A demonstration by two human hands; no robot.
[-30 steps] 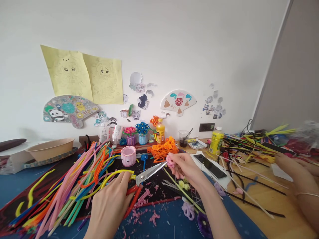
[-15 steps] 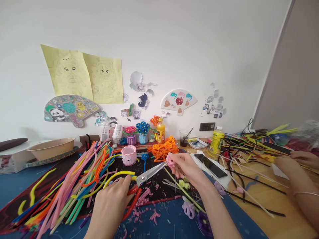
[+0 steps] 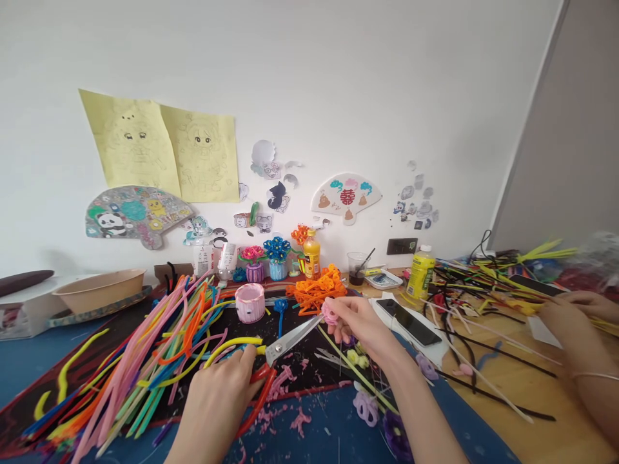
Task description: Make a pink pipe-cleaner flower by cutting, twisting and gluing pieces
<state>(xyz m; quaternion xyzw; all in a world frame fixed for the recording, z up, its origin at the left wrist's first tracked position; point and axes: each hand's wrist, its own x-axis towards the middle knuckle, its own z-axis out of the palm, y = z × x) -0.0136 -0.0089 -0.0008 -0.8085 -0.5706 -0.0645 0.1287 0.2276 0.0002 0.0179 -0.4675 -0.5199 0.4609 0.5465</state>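
My left hand point(image 3: 225, 386) is closed around the yellow and red handles of a pair of scissors point(image 3: 293, 340). The blades point up and to the right, and their tips touch or nearly touch a small pink fuzzy flower point(image 3: 329, 313). My right hand point(image 3: 358, 322) pinches that flower between thumb and fingertips. Beneath the blades, pink fuzz clippings point(image 3: 300, 420) lie scattered over the dark mat. A pink pot point(image 3: 250, 303) stands behind the scissors, with a blue pipe-cleaner flower point(image 3: 280, 306) beside it.
Bundled pipe cleaners point(image 3: 140, 367) cover the left side. Orange flowers point(image 3: 319, 290) are heaped at the back, near a juice bottle point(image 3: 312, 254). A phone point(image 3: 409, 321) lies on the right, past purple flowers point(image 3: 366, 406). Another person's hands point(image 3: 561, 322) work at the far right.
My hands and the scissors stay almost in place, with the pink flower turned slightly at the blade tips. The other person's hands have shifted a little.
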